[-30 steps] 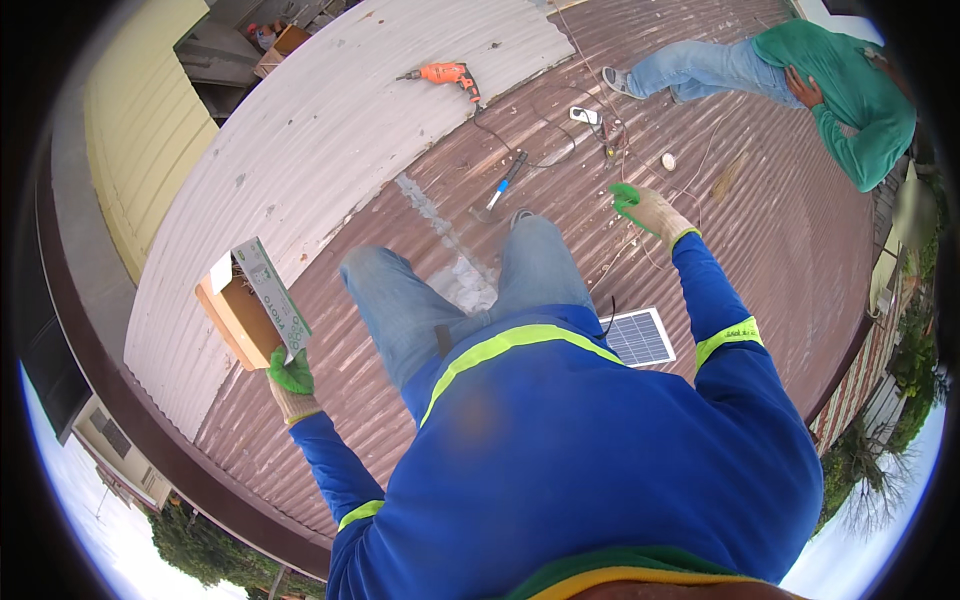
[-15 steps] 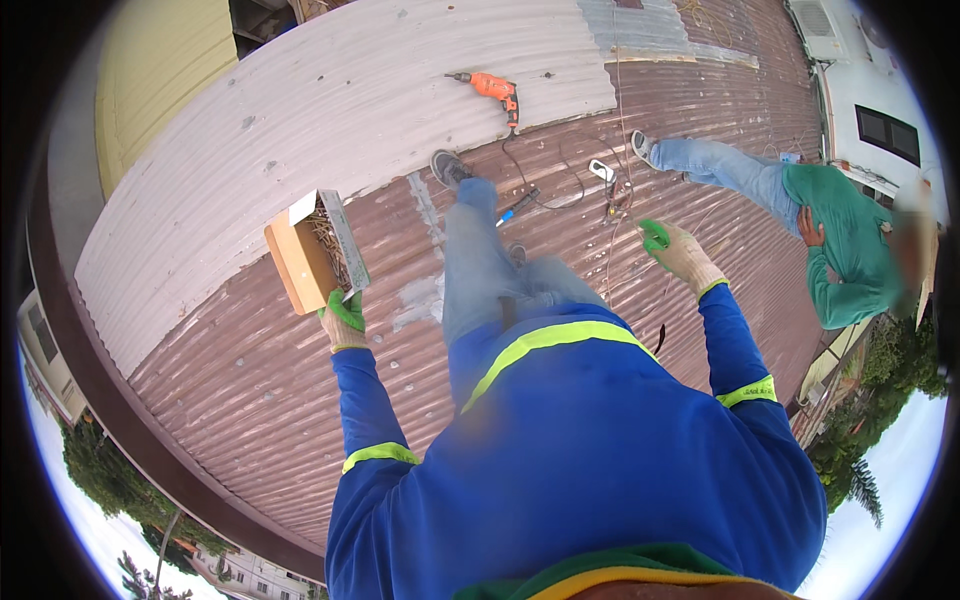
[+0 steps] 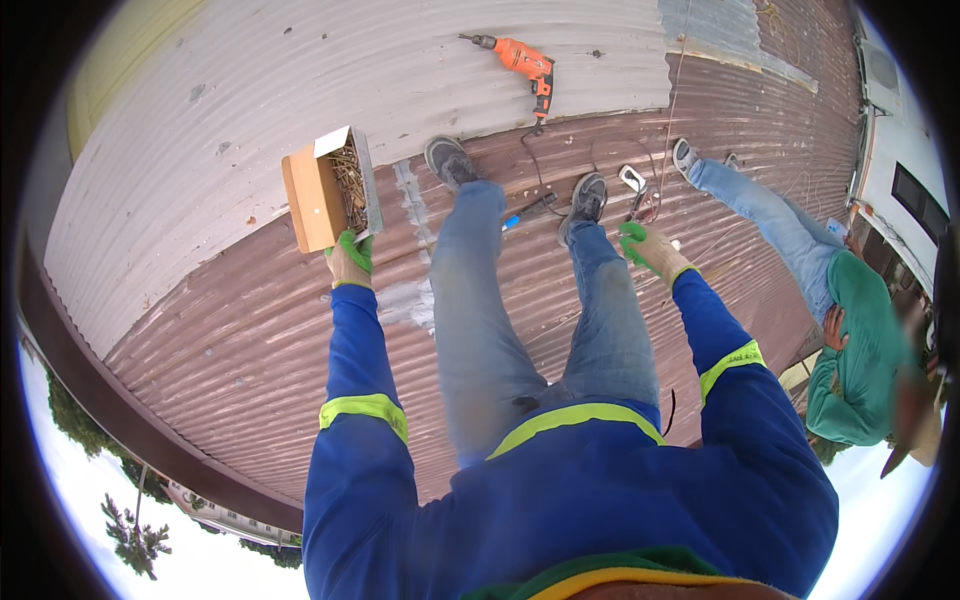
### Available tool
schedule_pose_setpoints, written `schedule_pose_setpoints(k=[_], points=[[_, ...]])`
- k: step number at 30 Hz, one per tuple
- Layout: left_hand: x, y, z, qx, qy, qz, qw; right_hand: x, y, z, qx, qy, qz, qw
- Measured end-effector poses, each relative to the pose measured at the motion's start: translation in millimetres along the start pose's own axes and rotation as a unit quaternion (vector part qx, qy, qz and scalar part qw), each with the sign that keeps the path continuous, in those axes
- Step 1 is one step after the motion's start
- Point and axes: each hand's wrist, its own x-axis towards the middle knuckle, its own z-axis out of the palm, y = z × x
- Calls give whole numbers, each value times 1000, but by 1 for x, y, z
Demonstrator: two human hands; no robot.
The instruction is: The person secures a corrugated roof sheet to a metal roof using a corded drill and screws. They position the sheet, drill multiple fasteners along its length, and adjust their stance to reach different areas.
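Head view shows the left hand [image 3: 350, 258], in a cream and green cloth glove [image 3: 348, 274], gripping the near end of a brown and white cardboard box [image 3: 312, 208] full of thin brown screws or nails [image 3: 350, 185], to the lower left of the orange and black drill [image 3: 522, 65]. The right hand [image 3: 650, 248], gloved the same way, is to the drill's lower right, fingers half curled; I can't tell if it has anything. A second ago the blue-jeaned legs [image 3: 470, 290] were folded; now they're straighter, and the box looks nearer the drill.
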Motion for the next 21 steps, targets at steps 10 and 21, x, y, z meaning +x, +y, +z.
schedule_pose_setpoints(k=[10, 21], points=[[187, -152, -15, 110, 3, 76, 991, 361, -130, 9, 91, 173, -56, 979], [111, -165, 15, 79, 115, -148, 979, 434, -141, 34, 60, 123, -302, 943]])
